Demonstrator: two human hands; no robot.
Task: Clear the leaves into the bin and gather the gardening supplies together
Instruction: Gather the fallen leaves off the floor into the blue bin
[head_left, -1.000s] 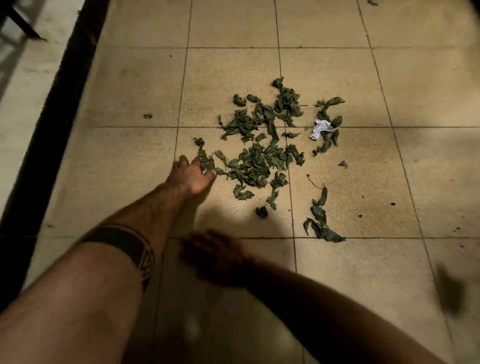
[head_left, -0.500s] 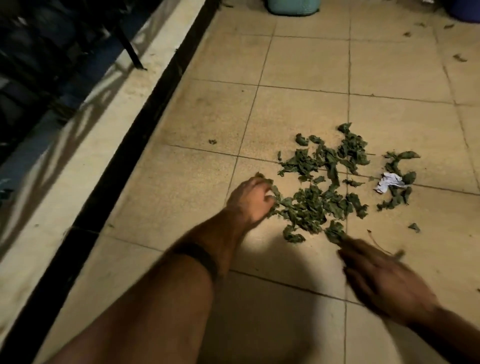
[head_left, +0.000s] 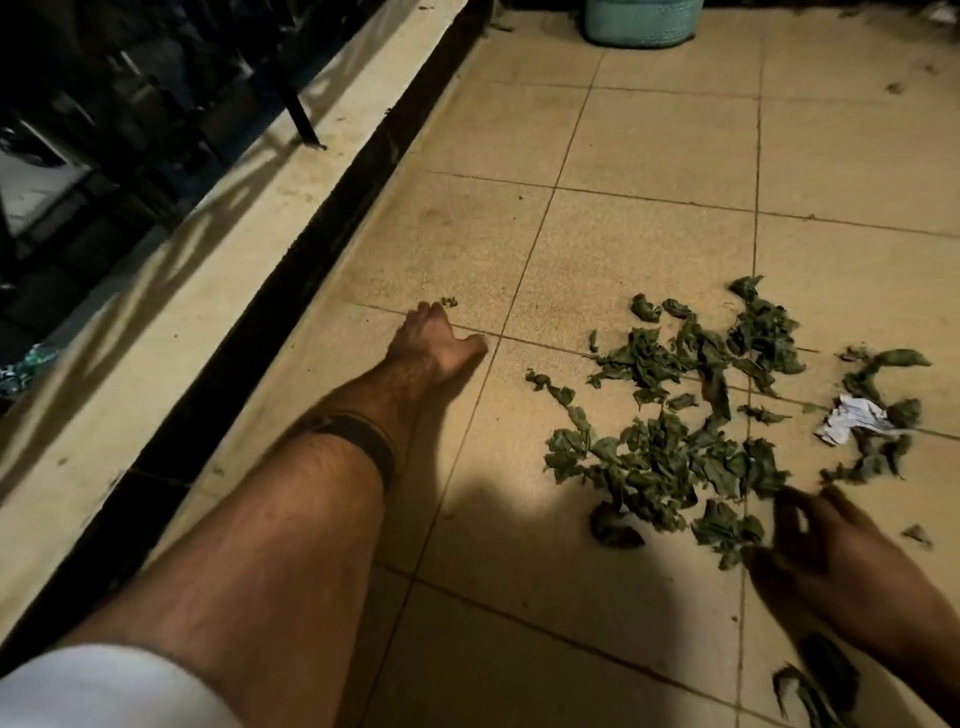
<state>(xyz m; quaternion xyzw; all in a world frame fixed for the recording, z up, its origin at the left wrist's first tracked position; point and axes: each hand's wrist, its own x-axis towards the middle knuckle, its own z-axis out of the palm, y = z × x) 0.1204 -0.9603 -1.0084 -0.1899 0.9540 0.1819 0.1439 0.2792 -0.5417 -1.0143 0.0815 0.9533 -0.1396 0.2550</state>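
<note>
The leaves (head_left: 675, 457) lie scattered in a loose pile on the tiled floor (head_left: 649, 234), across a grout cross. Beside the pile on its far-right edge sits a crumpled bit of white paper (head_left: 852, 423), with leaves around it. One small leaf scrap (head_left: 448, 301) lies well apart from the pile, toward the ledge. Your left hand (head_left: 434, 340) rests flat on the floor just short of that scrap, fingers straight, thumb spread toward the pile, holding nothing. Your right hand (head_left: 831, 556) sits at the near edge of the pile, in shadow and blurred; fingers loosely spread, touching the nearest leaves, grip cannot be told. A few more leaves (head_left: 800, 691) lie on the near side of the pile, by your right wrist. A teal bin (head_left: 641, 23) stands far beyond the pile, at the top of view. A raised ledge (head_left: 208, 270) with a dark railing (head_left: 130, 104) runs well off from the pile, past your left arm.
</note>
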